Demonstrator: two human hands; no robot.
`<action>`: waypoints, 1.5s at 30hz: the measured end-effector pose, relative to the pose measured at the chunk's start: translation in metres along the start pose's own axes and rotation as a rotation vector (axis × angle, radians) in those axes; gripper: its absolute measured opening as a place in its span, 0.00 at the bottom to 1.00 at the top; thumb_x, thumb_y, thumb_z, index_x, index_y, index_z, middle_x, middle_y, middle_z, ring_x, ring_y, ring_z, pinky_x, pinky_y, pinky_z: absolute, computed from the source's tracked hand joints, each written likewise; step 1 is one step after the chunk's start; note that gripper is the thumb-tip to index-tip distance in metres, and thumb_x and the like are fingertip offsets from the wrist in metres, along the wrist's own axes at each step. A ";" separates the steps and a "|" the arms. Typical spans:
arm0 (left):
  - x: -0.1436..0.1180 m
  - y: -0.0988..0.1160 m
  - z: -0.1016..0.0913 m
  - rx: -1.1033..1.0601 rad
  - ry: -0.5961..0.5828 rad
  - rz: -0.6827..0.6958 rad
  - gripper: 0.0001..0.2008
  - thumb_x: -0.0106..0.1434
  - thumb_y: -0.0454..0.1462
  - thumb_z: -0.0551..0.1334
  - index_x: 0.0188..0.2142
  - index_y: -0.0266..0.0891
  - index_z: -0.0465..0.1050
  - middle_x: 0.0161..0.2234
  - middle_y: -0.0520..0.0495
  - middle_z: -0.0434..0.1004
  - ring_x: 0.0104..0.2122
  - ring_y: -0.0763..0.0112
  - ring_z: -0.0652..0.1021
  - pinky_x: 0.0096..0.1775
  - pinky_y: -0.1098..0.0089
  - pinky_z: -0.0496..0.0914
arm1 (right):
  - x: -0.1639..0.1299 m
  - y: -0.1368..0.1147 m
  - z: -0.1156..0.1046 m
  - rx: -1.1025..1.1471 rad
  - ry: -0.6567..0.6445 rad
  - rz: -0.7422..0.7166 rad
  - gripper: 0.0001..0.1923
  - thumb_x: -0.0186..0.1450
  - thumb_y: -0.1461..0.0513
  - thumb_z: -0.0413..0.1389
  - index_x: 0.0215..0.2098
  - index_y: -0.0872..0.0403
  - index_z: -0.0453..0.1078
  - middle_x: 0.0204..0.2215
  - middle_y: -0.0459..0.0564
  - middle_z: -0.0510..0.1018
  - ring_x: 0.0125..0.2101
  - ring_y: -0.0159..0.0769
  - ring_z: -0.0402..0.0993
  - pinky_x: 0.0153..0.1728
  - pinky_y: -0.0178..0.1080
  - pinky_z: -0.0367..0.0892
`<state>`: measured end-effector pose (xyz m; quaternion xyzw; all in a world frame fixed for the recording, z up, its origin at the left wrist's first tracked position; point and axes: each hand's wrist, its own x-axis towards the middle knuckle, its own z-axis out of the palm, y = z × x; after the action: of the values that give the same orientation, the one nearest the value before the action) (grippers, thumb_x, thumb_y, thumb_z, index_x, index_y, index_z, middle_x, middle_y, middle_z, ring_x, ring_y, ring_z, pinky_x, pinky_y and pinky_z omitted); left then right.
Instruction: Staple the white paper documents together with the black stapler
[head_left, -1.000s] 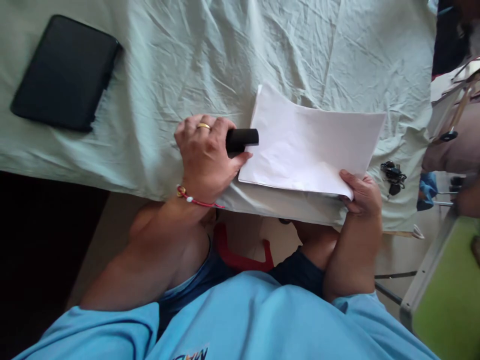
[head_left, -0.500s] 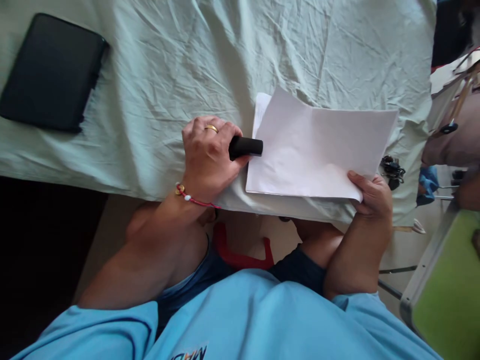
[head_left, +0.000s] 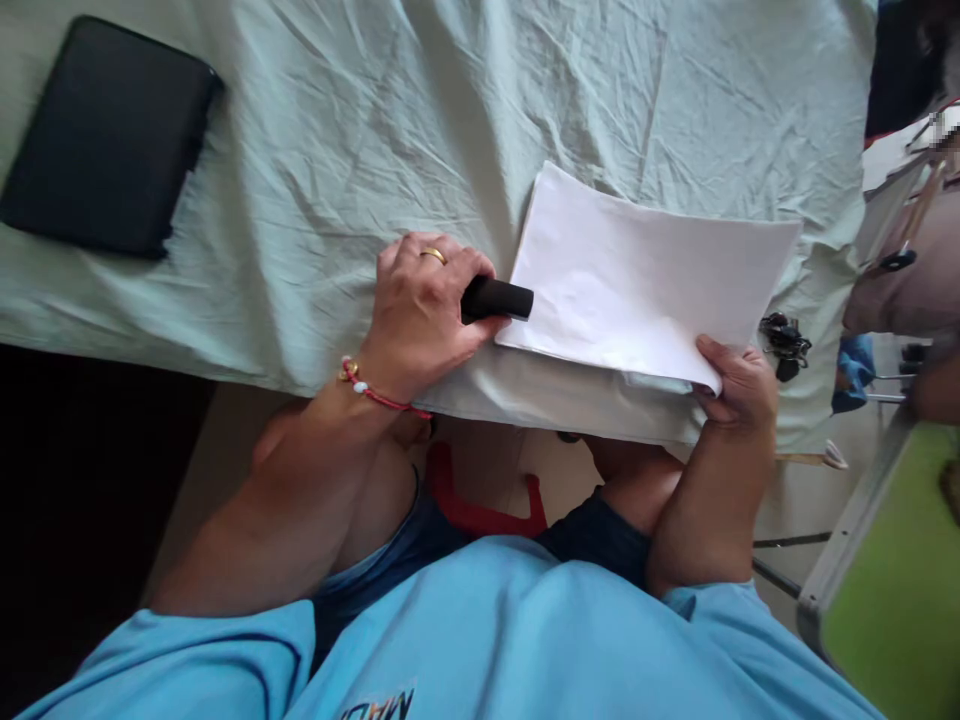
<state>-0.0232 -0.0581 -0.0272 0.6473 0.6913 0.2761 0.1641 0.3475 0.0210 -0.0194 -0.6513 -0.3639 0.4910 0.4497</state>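
The left hand point(head_left: 420, 305) has its grip wrapped around a black stamp point(head_left: 496, 299) at the paper stack's point(head_left: 645, 285) left edge on the cloth-covered worktop point(head_left: 375, 150); the right hand point(head_left: 739, 385) pinches the stack's near corner (likely squaring it); pressing the stamp squarely looks next.

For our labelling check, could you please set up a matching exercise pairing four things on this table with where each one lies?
Things:
1. tablet
2. black cylinder
3. paper
4. keys

Places:
A. right table edge, untouched
B. in the left hand
C. far left, untouched
D. corner held by the right hand

Pairs: 1-C, 2-B, 3-D, 4-A
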 end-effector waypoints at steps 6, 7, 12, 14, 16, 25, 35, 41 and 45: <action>0.000 -0.014 0.005 -0.095 0.024 0.070 0.19 0.64 0.54 0.74 0.47 0.47 0.80 0.52 0.42 0.83 0.61 0.39 0.75 0.65 0.42 0.68 | -0.002 -0.004 0.009 0.026 0.061 0.021 0.28 0.41 0.63 0.76 0.39 0.61 0.77 0.31 0.51 0.81 0.22 0.27 0.69 0.15 0.28 0.62; 0.000 -0.016 0.005 -0.121 0.027 0.074 0.20 0.65 0.55 0.74 0.47 0.46 0.81 0.52 0.42 0.83 0.61 0.40 0.75 0.65 0.42 0.67 | -0.003 -0.005 0.010 0.023 0.063 0.031 0.28 0.41 0.62 0.77 0.38 0.61 0.77 0.30 0.50 0.80 0.20 0.27 0.67 0.14 0.28 0.58; 0.001 -0.022 0.005 -0.209 0.028 0.113 0.23 0.69 0.59 0.68 0.46 0.41 0.82 0.50 0.40 0.82 0.60 0.42 0.76 0.66 0.41 0.67 | -0.003 -0.006 0.012 0.027 0.087 0.046 0.26 0.40 0.63 0.76 0.36 0.61 0.77 0.29 0.50 0.80 0.21 0.28 0.68 0.14 0.29 0.59; 0.002 -0.024 0.005 -0.219 0.028 0.117 0.22 0.70 0.58 0.68 0.44 0.42 0.82 0.48 0.40 0.81 0.59 0.43 0.76 0.66 0.41 0.67 | -0.002 -0.005 0.012 0.036 0.099 0.038 0.26 0.40 0.63 0.76 0.36 0.60 0.77 0.30 0.50 0.81 0.22 0.28 0.70 0.16 0.29 0.64; 0.003 -0.026 0.006 -0.214 0.031 0.112 0.21 0.68 0.57 0.70 0.44 0.43 0.83 0.46 0.40 0.81 0.58 0.43 0.76 0.65 0.41 0.68 | -0.001 -0.005 0.011 0.038 0.105 0.032 0.26 0.40 0.63 0.76 0.36 0.60 0.76 0.30 0.50 0.80 0.21 0.28 0.70 0.17 0.29 0.65; 0.005 -0.023 0.002 -0.159 -0.019 0.094 0.16 0.66 0.53 0.72 0.42 0.44 0.83 0.46 0.42 0.81 0.58 0.43 0.77 0.63 0.43 0.70 | 0.002 -0.001 0.003 0.024 0.094 0.029 0.28 0.42 0.63 0.77 0.40 0.61 0.76 0.33 0.50 0.81 0.22 0.28 0.71 0.16 0.29 0.61; 0.001 0.005 -0.002 0.013 -0.048 0.008 0.08 0.68 0.46 0.70 0.40 0.47 0.81 0.52 0.43 0.82 0.61 0.40 0.76 0.63 0.40 0.69 | 0.003 0.005 0.005 0.026 0.125 -0.030 0.31 0.40 0.60 0.78 0.40 0.58 0.78 0.39 0.51 0.85 0.33 0.34 0.80 0.29 0.32 0.78; -0.002 -0.004 -0.010 -0.070 -0.102 -0.011 0.11 0.71 0.49 0.66 0.45 0.49 0.81 0.51 0.44 0.82 0.60 0.45 0.77 0.65 0.45 0.70 | 0.000 0.008 0.004 0.010 0.119 -0.028 0.33 0.39 0.57 0.81 0.41 0.58 0.78 0.38 0.51 0.85 0.32 0.34 0.80 0.30 0.32 0.77; 0.000 -0.026 -0.017 -0.134 -0.027 0.004 0.12 0.71 0.52 0.67 0.44 0.49 0.81 0.48 0.46 0.84 0.57 0.47 0.78 0.64 0.44 0.71 | -0.006 0.005 0.003 0.004 0.096 -0.013 0.33 0.37 0.57 0.81 0.38 0.58 0.79 0.36 0.51 0.84 0.30 0.34 0.79 0.28 0.32 0.76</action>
<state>-0.0539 -0.0615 -0.0290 0.6398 0.6676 0.3135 0.2160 0.3436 0.0145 -0.0224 -0.6710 -0.3452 0.4569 0.4710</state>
